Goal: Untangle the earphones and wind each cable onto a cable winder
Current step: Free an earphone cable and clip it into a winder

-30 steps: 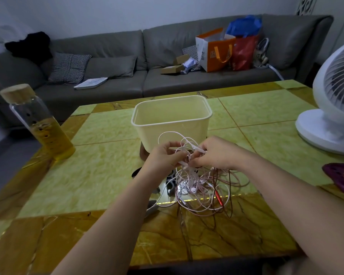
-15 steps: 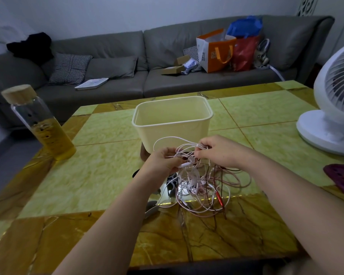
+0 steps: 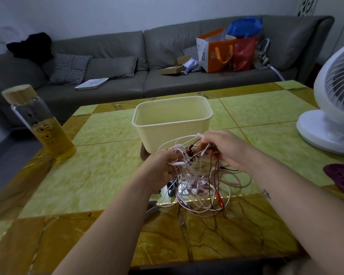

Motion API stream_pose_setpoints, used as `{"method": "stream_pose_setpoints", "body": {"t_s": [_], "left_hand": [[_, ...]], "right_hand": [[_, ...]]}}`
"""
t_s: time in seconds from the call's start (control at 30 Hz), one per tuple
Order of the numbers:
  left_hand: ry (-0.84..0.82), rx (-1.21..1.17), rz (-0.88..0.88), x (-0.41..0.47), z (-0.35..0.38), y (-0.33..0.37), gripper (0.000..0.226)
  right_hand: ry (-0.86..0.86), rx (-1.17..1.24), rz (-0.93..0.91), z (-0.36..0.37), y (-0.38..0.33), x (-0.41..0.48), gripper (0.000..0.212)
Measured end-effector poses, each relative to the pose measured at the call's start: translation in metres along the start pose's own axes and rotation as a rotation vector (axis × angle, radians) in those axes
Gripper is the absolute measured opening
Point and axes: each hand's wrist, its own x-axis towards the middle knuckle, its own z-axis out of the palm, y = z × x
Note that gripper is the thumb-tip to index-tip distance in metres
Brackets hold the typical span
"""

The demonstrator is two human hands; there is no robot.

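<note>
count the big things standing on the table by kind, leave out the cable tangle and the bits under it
glass bottle: 1
cream tub: 1
white fan: 1
total: 3

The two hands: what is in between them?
The head view shows the tangle of pink, white and dark red earphone cables between the left hand and the right hand, with a small red earbud in the gap.
</note>
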Motion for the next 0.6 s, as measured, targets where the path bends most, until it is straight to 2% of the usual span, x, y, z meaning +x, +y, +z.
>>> {"method": "stream_pose_setpoints", "body": {"t_s": [0.07,0.17,0.27,0.33,0.43,0.53,0.6], "left_hand": [[0.007,0.009,-0.010,0.000,-0.001,0.000,0.015],[0.064,0.148,0.029,0.002,-0.006,0.003,0.014],[0.089,0.279,0.135,0.001,-0.011,0.012,0.021],[0.021,0.396,0.189,-0.001,-0.016,0.018,0.028],[-0.059,0.605,0.238,-0.005,-0.020,0.022,0.023],[-0.024,0.538,0.295,-0.007,-0.025,0.024,0.012],[0.069,0.450,0.318,-0.005,-0.030,0.025,0.012]], "right_hand": [[-0.055,0.049,0.023,-0.002,-0.001,-0.001,0.020],[-0.157,0.125,0.058,-0.006,-0.007,-0.004,0.015],[-0.120,-0.174,0.054,-0.012,-0.014,-0.006,0.013],[-0.084,-0.415,0.011,-0.014,-0.018,-0.009,0.014],[-0.055,-0.466,-0.062,-0.016,-0.021,-0.009,0.026],[0.014,-0.550,-0.082,-0.023,-0.022,-0.009,0.049],[0.022,-0.617,-0.032,-0.029,-0.021,-0.010,0.050]]}}
